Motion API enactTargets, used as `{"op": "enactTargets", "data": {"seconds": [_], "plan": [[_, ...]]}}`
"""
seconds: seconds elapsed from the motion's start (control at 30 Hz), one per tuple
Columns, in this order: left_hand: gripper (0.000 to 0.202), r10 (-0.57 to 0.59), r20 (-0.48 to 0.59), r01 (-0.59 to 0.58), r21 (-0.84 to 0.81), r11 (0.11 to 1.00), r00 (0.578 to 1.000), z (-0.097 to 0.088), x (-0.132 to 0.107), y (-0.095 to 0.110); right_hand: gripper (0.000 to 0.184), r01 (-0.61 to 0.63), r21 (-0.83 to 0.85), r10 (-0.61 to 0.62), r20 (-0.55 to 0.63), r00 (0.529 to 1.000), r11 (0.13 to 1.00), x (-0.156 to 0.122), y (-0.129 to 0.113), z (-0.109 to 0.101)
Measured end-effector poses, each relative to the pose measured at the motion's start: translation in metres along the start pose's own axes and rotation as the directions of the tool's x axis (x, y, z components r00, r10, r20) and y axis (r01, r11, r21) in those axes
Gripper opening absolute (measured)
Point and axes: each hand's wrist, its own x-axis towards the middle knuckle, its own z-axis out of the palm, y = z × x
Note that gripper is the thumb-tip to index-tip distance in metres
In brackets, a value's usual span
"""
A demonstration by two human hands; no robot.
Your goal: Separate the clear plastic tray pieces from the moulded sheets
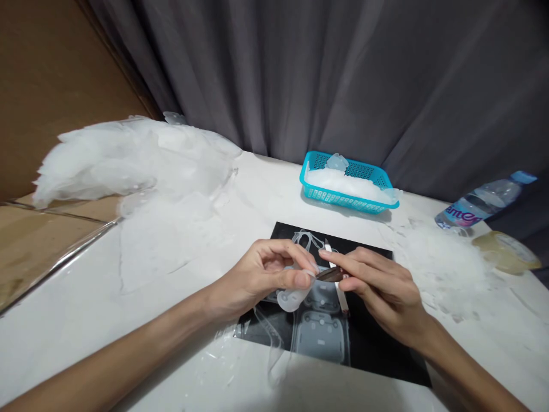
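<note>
My left hand (274,272) pinches a soft, translucent white moulded piece (291,298) between thumb and fingers. In my right hand (377,283) is a small, pointed dark metal tool (329,274); its handle is hidden by the fingers, so whether it is scissors or tweezers I cannot tell. The tool's tip meets the edge of the piece at my left fingertips. Under both hands lies a black mat (377,349). On it are a clear moulded sheet (321,337), thin clear offcut strips (304,237) and a slim white pen-like stick (342,300), partly covered by my right hand.
A blue plastic basket (349,201) holding white translucent pieces stands at the back. A large heap of similar pieces (141,154) lies left, by cardboard (51,234). At right are scattered scraps (446,263), a water bottle (482,200) and a yellowish container (506,252). A grey curtain (300,68) hangs behind.
</note>
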Motion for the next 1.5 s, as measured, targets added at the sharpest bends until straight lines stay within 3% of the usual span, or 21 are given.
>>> {"op": "enactTargets", "data": {"seconds": [1.1, 1.37, 1.5], "plan": [[0.007, 0.016, 0.009, -0.016, 0.005, 1.000, 1.000, 0.000, 0.001, 0.000, 0.041, -0.063, 0.070, 0.065, -0.021, 0.998, 0.996, 0.003, -0.002, 0.004], [0.010, 0.005, -0.025, -0.004, 0.029, 1.000, 1.000, 0.000, 0.003, 0.002, 0.037, -0.111, 0.064, 0.117, -0.096, 0.988, 0.992, 0.005, -0.005, 0.001], [0.017, -0.036, -0.111, 0.047, 0.101, 0.994, 0.993, 0.003, 0.004, 0.002, 0.031, -0.202, -0.030, 0.193, -0.185, 0.964, 0.979, 0.007, 0.012, -0.009]]}}
